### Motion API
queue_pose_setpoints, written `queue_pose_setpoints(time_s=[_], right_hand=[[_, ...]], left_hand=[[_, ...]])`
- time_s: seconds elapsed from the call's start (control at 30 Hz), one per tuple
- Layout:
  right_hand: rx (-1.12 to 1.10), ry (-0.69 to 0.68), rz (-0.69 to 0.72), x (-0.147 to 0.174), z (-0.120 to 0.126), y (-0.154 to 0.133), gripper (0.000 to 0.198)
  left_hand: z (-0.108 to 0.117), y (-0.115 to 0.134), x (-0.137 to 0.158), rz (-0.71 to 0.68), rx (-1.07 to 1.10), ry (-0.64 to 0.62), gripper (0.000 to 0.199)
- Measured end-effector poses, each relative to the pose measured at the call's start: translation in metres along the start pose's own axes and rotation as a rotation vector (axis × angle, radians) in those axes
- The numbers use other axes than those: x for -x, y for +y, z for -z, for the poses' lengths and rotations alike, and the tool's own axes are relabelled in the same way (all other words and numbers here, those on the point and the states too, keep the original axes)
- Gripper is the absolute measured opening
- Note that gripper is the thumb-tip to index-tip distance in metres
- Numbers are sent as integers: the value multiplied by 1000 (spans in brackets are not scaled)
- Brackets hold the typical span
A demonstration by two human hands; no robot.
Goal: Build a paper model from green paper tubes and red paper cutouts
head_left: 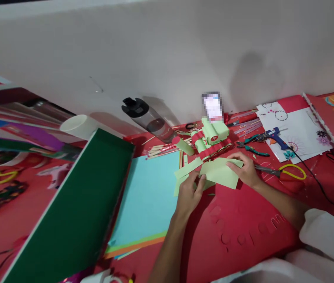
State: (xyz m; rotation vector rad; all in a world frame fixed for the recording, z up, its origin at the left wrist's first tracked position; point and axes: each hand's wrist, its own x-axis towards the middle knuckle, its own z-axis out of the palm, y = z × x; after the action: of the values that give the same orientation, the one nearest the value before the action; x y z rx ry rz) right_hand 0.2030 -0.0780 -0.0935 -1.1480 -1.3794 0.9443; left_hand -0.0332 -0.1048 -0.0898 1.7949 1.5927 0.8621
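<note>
Between my two hands is a piece of light green paper, tilted above the red work surface. My left hand pinches it near its left end, thumb and fingers together. At the upper right edge my right hand grips the same paper between thumb and fingers. Another light green strip lies just beyond my left hand. Behind the paper stands a model of green paper rolls with red bands. A green paper tube with a red end leans at its left.
Yellow-handled scissors, pliers and a blue glue gun lie right. Left are blue paper sheets, a green board and a water bottle. A phone with a blurred screen leans on the wall.
</note>
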Motion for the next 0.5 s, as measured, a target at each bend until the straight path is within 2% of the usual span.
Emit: queue_pose_setpoints(time_s=[0.13,0.27,0.4,0.5], right_hand=[[162,-182,82,-12,21,-21,29],[597,-370,26,-24,69,-53,19],[1096,-552,-151,-16,121,-72,22],[1192,-730,-359,0,146,-73,34]], left_hand=[[1,2,0,49,56,-2,37],[0,4,0,83,188,12,37],[-3,6,-1,120,371,32,32],[-6,8,-2,130,475,22,32]])
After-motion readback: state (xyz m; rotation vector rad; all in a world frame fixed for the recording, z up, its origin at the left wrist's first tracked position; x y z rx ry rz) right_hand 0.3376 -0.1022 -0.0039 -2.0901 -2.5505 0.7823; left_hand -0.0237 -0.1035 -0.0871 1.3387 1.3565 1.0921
